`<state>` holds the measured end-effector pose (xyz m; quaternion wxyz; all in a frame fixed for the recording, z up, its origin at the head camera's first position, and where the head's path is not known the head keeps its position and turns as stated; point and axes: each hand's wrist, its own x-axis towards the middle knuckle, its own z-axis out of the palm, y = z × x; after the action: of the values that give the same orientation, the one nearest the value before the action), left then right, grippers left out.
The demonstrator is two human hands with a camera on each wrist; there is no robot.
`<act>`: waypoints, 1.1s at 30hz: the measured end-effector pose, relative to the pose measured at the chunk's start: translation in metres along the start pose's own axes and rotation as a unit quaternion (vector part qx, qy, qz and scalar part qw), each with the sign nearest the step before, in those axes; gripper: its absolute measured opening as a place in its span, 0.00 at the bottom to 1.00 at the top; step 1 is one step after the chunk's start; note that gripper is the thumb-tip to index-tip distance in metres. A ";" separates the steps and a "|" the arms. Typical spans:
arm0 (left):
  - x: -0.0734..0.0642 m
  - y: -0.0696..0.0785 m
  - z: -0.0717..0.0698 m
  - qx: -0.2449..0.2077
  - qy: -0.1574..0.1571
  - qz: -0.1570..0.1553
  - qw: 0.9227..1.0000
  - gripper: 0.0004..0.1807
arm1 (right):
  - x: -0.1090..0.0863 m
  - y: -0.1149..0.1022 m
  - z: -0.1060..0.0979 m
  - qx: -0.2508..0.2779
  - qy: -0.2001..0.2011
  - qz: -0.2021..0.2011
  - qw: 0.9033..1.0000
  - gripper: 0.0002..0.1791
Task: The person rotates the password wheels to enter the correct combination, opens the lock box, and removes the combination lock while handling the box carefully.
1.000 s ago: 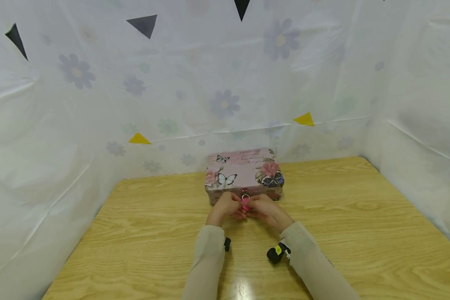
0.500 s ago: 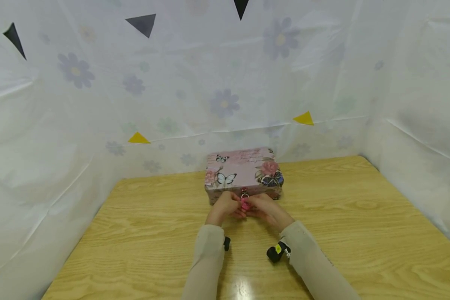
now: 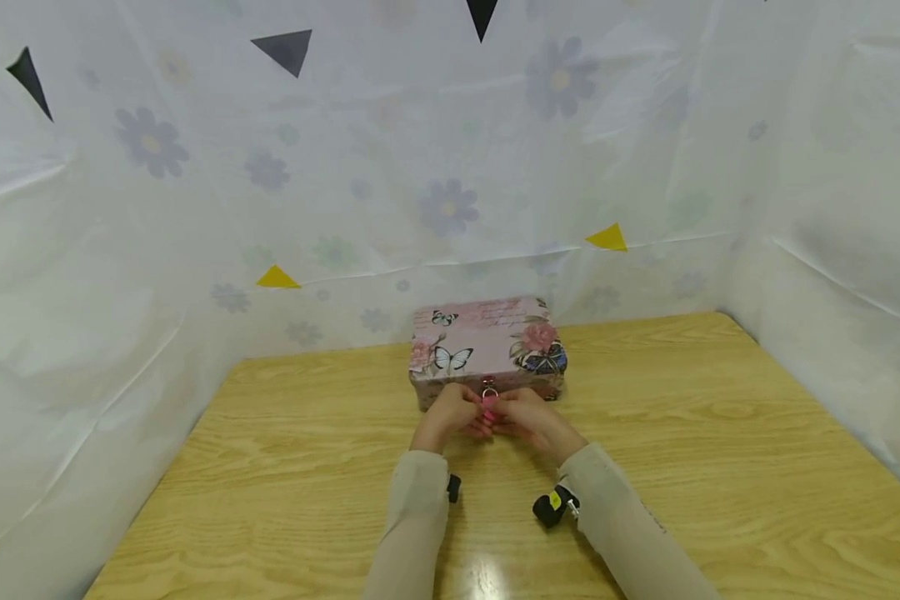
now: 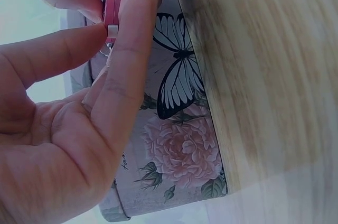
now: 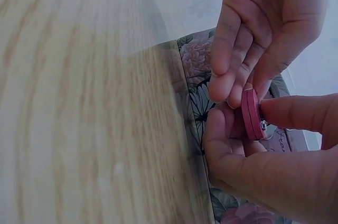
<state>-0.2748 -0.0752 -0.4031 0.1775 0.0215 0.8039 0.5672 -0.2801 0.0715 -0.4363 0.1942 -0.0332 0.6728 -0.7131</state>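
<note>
A pink padlock (image 3: pixel 490 407) with a silver shackle hangs at the metal clasp on the front of a pink box (image 3: pixel 487 337) printed with butterflies and roses. The box's lid is down. My left hand (image 3: pixel 452 412) pinches the padlock from the left; in the left wrist view its thumb and fingers meet the narrow red-pink body. From the other side my right hand (image 3: pixel 531 418) holds the padlock between thumb and curled fingers. The right wrist view shows the padlock's edge (image 5: pixel 251 114) with a small metal part. Fingers cover much of its faces.
The box stands near the back edge of a wood-grain table (image 3: pixel 307 483). Behind it hangs a white flowered curtain (image 3: pixel 375 167) with black and yellow triangles. Black wrist straps (image 3: pixel 549 508) show below the sleeves.
The padlock has shifted and turned slightly between the fingers. Both hands stay in nearly the same place, and the box has not moved.
</note>
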 end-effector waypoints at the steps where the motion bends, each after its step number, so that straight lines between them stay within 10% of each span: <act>1: 0.000 0.000 0.000 0.001 0.001 0.001 1.000 0.05 | 0.000 0.000 0.000 0.001 0.001 -0.002 1.000 0.14; 33: -0.003 0.002 -0.001 0.001 0.003 -0.005 1.000 0.07 | -0.001 0.000 0.000 -0.005 0.003 -0.002 1.000 0.14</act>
<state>-0.2727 -0.0756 -0.4001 0.1779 0.0156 0.8053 0.5654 -0.2795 0.0715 -0.4358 0.1902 -0.0336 0.6767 -0.7105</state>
